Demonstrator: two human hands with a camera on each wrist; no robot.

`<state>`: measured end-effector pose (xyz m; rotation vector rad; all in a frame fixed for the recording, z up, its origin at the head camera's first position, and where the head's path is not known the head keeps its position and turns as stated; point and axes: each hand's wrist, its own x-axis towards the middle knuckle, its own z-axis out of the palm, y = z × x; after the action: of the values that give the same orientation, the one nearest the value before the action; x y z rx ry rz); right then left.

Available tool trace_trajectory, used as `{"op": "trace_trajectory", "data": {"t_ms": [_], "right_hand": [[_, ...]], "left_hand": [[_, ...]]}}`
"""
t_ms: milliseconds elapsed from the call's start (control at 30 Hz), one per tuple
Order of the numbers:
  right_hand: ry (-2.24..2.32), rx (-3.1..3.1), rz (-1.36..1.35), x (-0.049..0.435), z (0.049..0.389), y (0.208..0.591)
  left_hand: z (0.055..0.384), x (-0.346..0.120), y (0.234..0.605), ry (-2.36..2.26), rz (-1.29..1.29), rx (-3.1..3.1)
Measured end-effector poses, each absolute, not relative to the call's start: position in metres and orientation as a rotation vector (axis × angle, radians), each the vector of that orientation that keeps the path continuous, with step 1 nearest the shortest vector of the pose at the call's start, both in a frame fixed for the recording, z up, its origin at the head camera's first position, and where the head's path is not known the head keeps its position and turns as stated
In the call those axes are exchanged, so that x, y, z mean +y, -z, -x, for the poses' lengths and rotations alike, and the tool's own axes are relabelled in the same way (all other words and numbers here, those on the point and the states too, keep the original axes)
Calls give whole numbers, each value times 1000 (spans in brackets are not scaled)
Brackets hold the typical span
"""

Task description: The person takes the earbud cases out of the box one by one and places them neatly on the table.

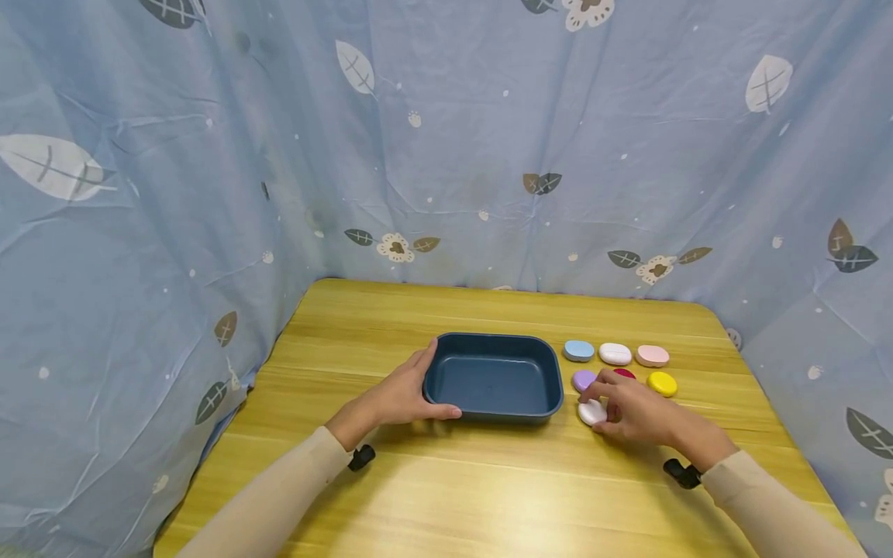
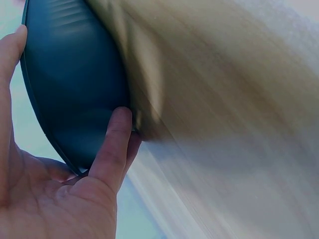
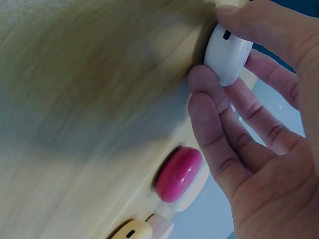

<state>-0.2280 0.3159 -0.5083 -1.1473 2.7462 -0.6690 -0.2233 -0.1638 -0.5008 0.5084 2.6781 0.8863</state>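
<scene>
A dark blue rectangular tray (image 1: 491, 381) with rounded corners lies on the wooden table. My left hand (image 1: 401, 394) grips its left end, thumb at the front rim and fingers along the side; the left wrist view shows the fingers against the tray's outer wall (image 2: 75, 84). Just right of the tray, my right hand (image 1: 642, 409) pinches a small white rounded case (image 1: 592, 412) between thumb and fingers. In the right wrist view a black slot shows on this white case (image 3: 227, 59). Behind that hand sits a red case (image 1: 624, 373), partly hidden, with a purple case (image 1: 583, 380) beside it.
More small cases stand in rows at the right: yellow (image 1: 662, 384) in the nearer row, then light blue (image 1: 578, 351), white (image 1: 615, 354) and pink (image 1: 653, 356) behind. A patterned blue curtain (image 1: 453, 155) hangs round the table's (image 1: 488, 496) back and sides.
</scene>
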Motion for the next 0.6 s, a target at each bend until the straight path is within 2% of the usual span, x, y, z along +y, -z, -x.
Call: {"op": "trace_trajectory", "data": {"t_ms": [433,600], "right_hand": [[649,2812,1098,316,217,504],[570,2951,992,309,216,499]], "left_hand": [[224,-162,502,-888,-529,2672],[222,-165,502,-916,-524,2663]]}}
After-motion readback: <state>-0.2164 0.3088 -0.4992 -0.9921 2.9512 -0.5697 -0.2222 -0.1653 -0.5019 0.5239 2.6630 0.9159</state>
